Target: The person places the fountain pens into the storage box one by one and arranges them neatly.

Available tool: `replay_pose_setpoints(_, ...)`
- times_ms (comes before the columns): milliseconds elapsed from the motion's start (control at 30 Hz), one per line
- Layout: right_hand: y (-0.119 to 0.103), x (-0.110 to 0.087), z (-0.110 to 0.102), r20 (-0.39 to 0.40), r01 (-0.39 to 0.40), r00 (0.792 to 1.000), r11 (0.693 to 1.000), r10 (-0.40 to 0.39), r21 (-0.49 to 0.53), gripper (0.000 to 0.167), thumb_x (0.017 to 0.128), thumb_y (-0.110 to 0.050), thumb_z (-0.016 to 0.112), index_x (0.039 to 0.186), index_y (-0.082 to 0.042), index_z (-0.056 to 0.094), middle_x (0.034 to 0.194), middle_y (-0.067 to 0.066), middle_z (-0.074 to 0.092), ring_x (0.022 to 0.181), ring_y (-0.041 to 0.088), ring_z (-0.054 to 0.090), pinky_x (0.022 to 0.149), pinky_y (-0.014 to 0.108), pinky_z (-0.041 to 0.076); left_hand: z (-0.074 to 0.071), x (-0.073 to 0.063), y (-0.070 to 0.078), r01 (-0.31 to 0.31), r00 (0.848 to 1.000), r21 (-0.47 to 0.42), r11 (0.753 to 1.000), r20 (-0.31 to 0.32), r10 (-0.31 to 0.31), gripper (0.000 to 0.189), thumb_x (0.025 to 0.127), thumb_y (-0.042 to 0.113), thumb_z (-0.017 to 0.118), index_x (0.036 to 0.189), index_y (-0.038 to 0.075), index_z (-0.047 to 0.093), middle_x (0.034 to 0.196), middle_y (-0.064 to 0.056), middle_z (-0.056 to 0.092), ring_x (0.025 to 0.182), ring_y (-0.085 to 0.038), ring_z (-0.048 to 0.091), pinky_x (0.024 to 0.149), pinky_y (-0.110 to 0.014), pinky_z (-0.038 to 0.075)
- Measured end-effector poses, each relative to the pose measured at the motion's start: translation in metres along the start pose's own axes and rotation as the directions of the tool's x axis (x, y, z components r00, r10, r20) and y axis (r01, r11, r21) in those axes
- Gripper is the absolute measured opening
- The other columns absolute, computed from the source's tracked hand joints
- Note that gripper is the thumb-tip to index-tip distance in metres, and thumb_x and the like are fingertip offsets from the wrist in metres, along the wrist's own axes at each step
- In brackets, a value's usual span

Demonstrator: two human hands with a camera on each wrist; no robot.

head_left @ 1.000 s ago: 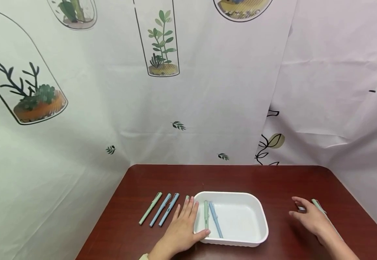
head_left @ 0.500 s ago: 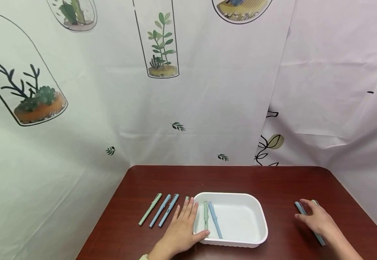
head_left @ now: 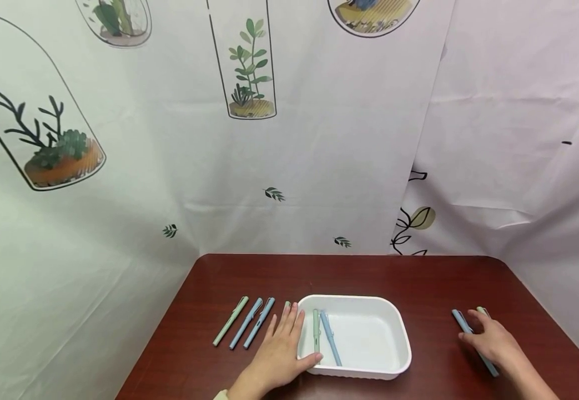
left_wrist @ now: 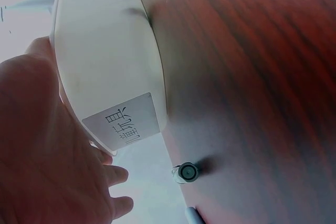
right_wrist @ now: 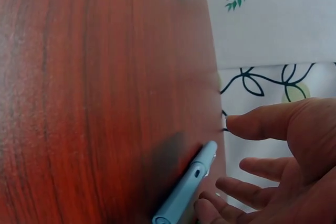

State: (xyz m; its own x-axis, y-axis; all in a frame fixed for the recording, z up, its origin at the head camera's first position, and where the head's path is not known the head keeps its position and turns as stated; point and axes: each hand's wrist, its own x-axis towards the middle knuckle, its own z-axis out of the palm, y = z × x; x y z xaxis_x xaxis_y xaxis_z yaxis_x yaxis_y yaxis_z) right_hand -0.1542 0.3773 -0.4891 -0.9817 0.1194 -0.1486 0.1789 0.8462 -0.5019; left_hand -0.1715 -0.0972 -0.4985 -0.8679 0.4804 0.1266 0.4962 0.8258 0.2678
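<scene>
My left hand (head_left: 276,353) rests at the left rim of a white plastic tray (head_left: 391,371), fingers extended, thumb over the near corner. In the left wrist view the palm lies along the tray's wall (left_wrist: 105,56). Inside the tray lie a green pen (head_left: 316,328) and a light blue pen (head_left: 330,339). At the right my right hand (head_left: 496,339) hovers over a blue pen (head_left: 460,319) on the table. The right wrist view shows its loosely bent fingers apart from that blue pen (right_wrist: 189,184). Beyond the hand, a green pen (head_left: 482,311) is mostly hidden.
Left of the tray, a green pen (head_left: 231,322) and two blue pens (head_left: 246,324) lie slanted on the dark red table (head_left: 369,272). Another green pen (head_left: 287,304) shows only its tip behind my left fingers. A printed white cloth (head_left: 319,155) hangs behind the table.
My right hand has shifted a little to the right, so more of the blue pen beneath it shows and less of the green pen. My left hand stays at the tray.
</scene>
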Motion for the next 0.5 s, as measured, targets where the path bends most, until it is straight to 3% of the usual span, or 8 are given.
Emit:
replay_pose_setpoints(200,0.0018,0.0022,0.0038,0.006,-0.015,1.0,1.0,0.015,0.013,0.078,0.089,-0.029,0.073,0.137,0.02,0.038,0.129,0.045,0.05,0.115,0.059,0.049,0.084,0.059,0.047,-0.0005,0.0003,0.0,0.002,1.0,0.001,1.0,0.003,-0.002,0.099,0.092,0.071,0.052,0.158,0.002,0.03,0.167,-0.017,0.019,0.154,-0.035,0.019,0.122,-0.058,0.018)
replay_pose_setpoints(500,0.0074,0.0067,0.0068,-0.015,0.005,1.0,0.998,-0.006,-0.059,0.07,0.087,-0.023,0.074,0.132,0.021,0.044,0.125,0.043,0.054,0.114,0.061,0.05,0.086,0.061,0.046,-0.0033,0.001,0.0018,-0.009,1.0,0.001,1.0,-0.004,0.009,0.098,0.092,0.07,0.054,0.158,0.001,0.031,0.167,-0.018,0.021,0.154,-0.035,0.021,0.121,-0.059,0.02)
